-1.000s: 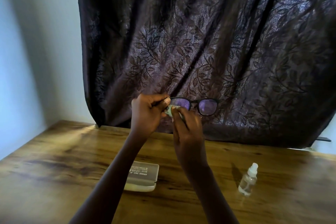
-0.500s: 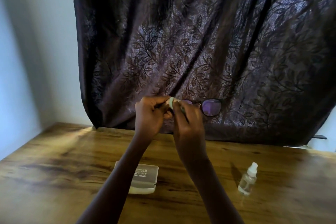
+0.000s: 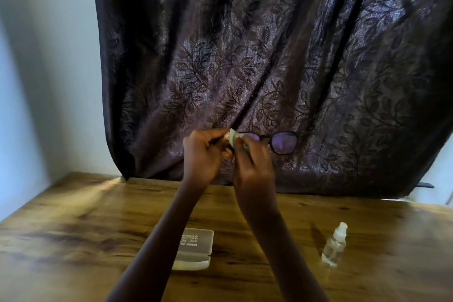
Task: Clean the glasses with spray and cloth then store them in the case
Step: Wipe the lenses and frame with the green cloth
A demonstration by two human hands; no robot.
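One pair of dark-framed glasses with purple-tinted lenses [image 3: 282,142], raised at the centre of the frame, well above the wooden brown surface [image 3: 73,240] and in front of one dark purple leaf-patterned curtain [image 3: 245,68] filling the upper middle and right. Two lenses: the right-of-frame one fully visible, the other largely hidden behind fingers and cloth. One small pale green cleaning cloth [image 3: 232,136], bunched, pressed against the hidden lens at its left end.

Two bare hands, both lifted at centre frame. Left hand [image 3: 203,154]: grip clenched on the left end of the glasses frame, thumb and fingertips pinching near the hinge. Right hand [image 3: 252,167]: grip closed on the cloth, pinching it around the lens, knuckles toward the camera. Hands touching each other at the cloth.

One translucent grey rectangular plastic case [image 3: 195,247] with dark printed lettering on the lid, lying shut on the surface in the lower centre, partly hidden by the left forearm. One small clear plastic spray bottle with a white cap [image 3: 334,245], upright on the surface in the lower right, well apart from the case. One pale blue wall [image 3: 44,68] along the left of the frame.
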